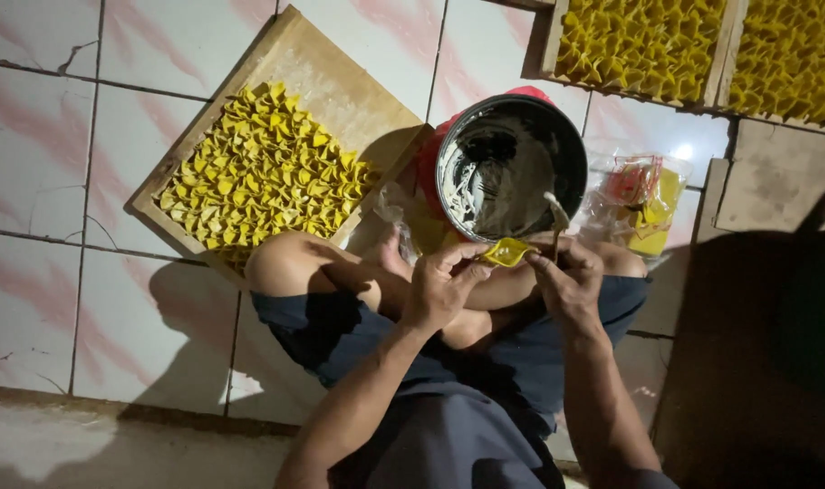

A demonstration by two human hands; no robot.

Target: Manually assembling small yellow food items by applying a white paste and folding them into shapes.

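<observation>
Above the crossed legs of a person seated on the tiled floor [159, 326], both hands meet in front of a black bucket [512, 163]. The left hand [439, 285] has its grip pinched on a small folded yellow paper piece [507, 252], thumb and fingertips clamped on its left edge. The right hand [571, 276] has its grip closed around a thin stick [555, 222] whose pale-coated tip rises over the bucket's rim; its other end touches or sits just beside the paper, though dim light makes this hard to tell. White paste smears the bucket's inside. Left of the bucket lies 1 wooden tray [340, 81] partly filled with folded yellow pieces [258, 172]. 2 fuller trays [643, 41] sit at the top right. A clear plastic bag [639, 204] lies right of the bucket.
</observation>
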